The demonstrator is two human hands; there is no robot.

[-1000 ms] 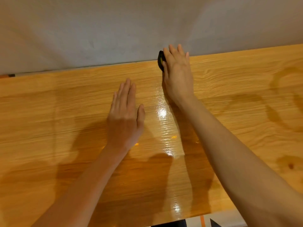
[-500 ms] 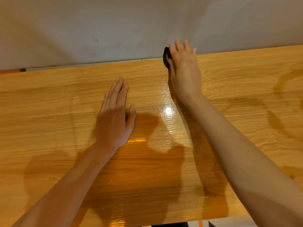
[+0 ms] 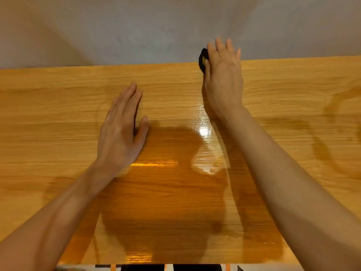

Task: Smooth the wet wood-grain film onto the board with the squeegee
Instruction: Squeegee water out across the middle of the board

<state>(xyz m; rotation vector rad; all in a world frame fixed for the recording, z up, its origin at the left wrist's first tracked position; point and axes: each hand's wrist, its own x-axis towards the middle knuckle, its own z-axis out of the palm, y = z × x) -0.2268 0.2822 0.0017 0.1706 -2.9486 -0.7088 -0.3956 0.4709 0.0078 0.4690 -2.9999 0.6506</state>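
A wide board covered in glossy, wet wood-grain film (image 3: pixel 175 202) fills most of the view. My right hand (image 3: pixel 223 79) lies over a small black-and-yellow squeegee (image 3: pixel 202 59) at the board's far edge; only the tool's left end shows past my fingers, which reach beyond the edge. My left hand (image 3: pixel 123 130) presses flat on the film left of centre, fingers straight and together. A wet shine runs down the film between the two hands.
A grey wall (image 3: pixel 156 26) rises directly behind the board's far edge. Along the near edge, a strip of black, white and orange surface (image 3: pixel 175 267) peeks out. Darker curved wet marks (image 3: pixel 332 133) lie on the film at the right.
My right hand pushed the squeegee away to the board's far edge, fingers now past it. My left hand shifted slightly left and stays flat on the film.
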